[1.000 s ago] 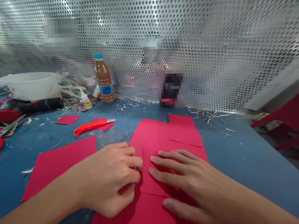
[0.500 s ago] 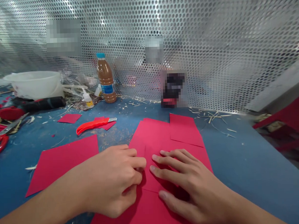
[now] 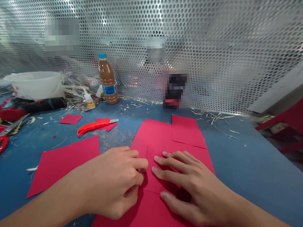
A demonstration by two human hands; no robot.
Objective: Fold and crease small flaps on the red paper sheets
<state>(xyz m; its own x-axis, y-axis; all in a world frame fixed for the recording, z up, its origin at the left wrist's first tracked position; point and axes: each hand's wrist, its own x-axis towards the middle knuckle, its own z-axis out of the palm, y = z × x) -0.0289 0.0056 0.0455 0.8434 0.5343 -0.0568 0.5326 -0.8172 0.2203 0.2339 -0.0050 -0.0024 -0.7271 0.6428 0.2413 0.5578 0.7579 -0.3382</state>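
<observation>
A large sheet of red paper (image 3: pixel 157 212) lies under both of my hands, with smaller red pieces on top of it. My left hand (image 3: pixel 119 181) is closed, its fingers curled down at the left edge of a red piece near the middle; whatever they may hold is hidden. Spread out flat, the fingers of my right hand (image 3: pixel 186 181) rest on the same red piece (image 3: pixel 154 184), a little to the right. Towards the far right corner of the large sheet sits a red paper rectangle (image 3: pixel 188 130). Another red sheet (image 3: pixel 66 162) lies partly beneath my left forearm.
A red utility knife (image 3: pixel 94 126) lies over small red scraps. Farther back stand a glue bottle (image 3: pixel 88 99), a brown drink bottle (image 3: pixel 108 82) and a white tub (image 3: pixel 38 86). Red-handled scissors (image 3: pixel 2 143) are far left. A perforated metal panel (image 3: pixel 128 28) borders the blue table (image 3: pixel 255 169).
</observation>
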